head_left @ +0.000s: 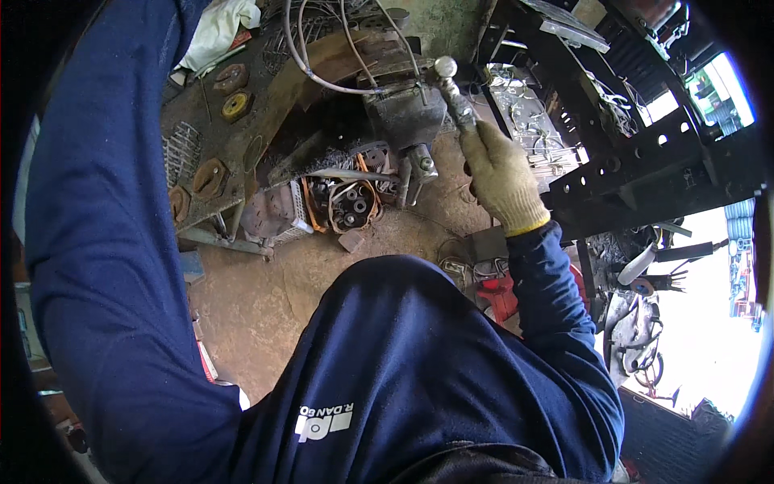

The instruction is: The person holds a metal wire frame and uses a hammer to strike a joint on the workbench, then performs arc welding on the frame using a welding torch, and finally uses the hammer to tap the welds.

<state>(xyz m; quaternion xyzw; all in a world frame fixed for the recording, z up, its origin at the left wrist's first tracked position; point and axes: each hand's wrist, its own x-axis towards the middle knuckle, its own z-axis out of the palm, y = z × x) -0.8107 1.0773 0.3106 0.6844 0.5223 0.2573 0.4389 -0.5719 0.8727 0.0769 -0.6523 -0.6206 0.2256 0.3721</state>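
My right hand (498, 169), in a cream knitted glove with a yellow cuff edge, is closed around a metal bar with a round, shiny ball-shaped end (445, 68); the rest of it is hidden in the glove. The bar points away from me, just right of a grey bench vise (409, 113) on the workbench edge. Thin bent metal rods (339, 84) rise in loops around the vise's top; whether its jaws grip them I cannot tell. My left arm (113, 218), in a dark blue sleeve, reaches up past the upper edge, so that hand is out of sight.
On the dirty workbench (234, 133) lie a yellow round part (236, 106), rusty pieces and wire mesh. Under it stand a crate (292, 211) and a greasy mechanical part (352, 203). A dark steel beam with holes (645, 173) runs along the right, above a red object (496, 294).
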